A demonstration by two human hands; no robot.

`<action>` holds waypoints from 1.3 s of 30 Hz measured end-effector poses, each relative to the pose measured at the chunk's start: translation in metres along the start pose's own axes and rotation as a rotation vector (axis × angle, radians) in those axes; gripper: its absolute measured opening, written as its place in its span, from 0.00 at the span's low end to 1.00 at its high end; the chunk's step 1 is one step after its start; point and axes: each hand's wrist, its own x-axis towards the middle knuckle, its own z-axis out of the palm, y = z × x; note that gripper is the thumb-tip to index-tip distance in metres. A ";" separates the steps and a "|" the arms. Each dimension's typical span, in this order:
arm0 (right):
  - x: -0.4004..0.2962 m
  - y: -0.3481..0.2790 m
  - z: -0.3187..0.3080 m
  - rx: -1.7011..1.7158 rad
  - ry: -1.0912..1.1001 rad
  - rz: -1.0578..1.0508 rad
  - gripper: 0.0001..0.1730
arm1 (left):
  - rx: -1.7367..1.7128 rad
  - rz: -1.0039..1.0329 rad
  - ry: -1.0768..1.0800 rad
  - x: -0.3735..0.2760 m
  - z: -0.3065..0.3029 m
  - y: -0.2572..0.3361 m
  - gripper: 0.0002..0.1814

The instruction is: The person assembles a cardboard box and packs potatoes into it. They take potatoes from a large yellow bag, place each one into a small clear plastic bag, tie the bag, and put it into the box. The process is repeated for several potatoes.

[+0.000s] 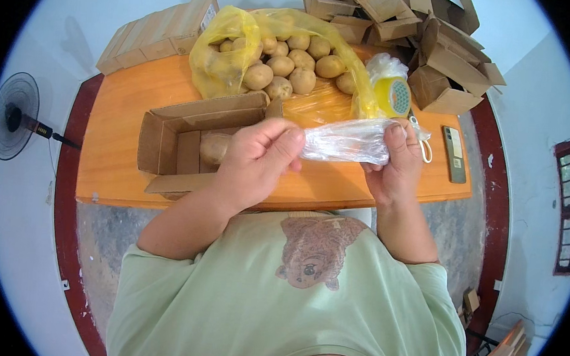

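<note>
A clear plastic bag (343, 141) is stretched between my two hands above the table. My left hand (261, 159) pinches its left end between thumb and fingers. At the other end, my right hand (397, 160) grips the gathered plastic. Below and left of the bag stands an open cardboard box (157, 143), and a potato that looks wrapped in plastic (213, 146) lies inside, partly covered by my left hand. Beyond my hands, a yellow plastic bag (223, 32) lies open with many loose potatoes (280, 66) in it.
A tape roll (398, 97) stands by some bunched clear bags (386, 65). White-handled scissors (426, 150) lie partly hidden beside my right hand, and a phone (454, 154) rests farther right. Closed cartons (157, 33) line the back left; open boxes (448, 65) pile at the back right.
</note>
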 end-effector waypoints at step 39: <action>-0.011 -0.002 -0.004 -1.066 -0.302 -0.303 0.12 | 0.492 0.216 -0.101 -0.012 -0.011 0.045 0.21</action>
